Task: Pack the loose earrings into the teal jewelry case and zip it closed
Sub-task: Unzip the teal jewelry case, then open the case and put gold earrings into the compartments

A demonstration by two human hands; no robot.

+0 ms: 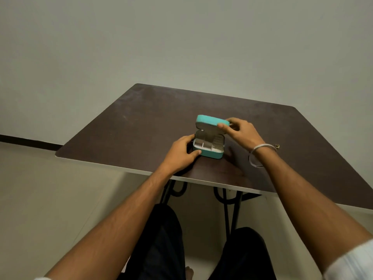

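- Teal case [209,152] is sitting open; left hand [179,153] is bracing its base, right hand [240,132] is pinching the lid [212,120].
- Earring [277,146] is lying just right of the right wrist, nearer that hand.

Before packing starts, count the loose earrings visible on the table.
1: a small gold-toned earring lies on the dark brown table, just beyond the right wrist. Others may be hidden behind the hands.

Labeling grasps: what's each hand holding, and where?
Left hand grips the teal case's base at its left side; right hand pinches the raised lid's right edge.
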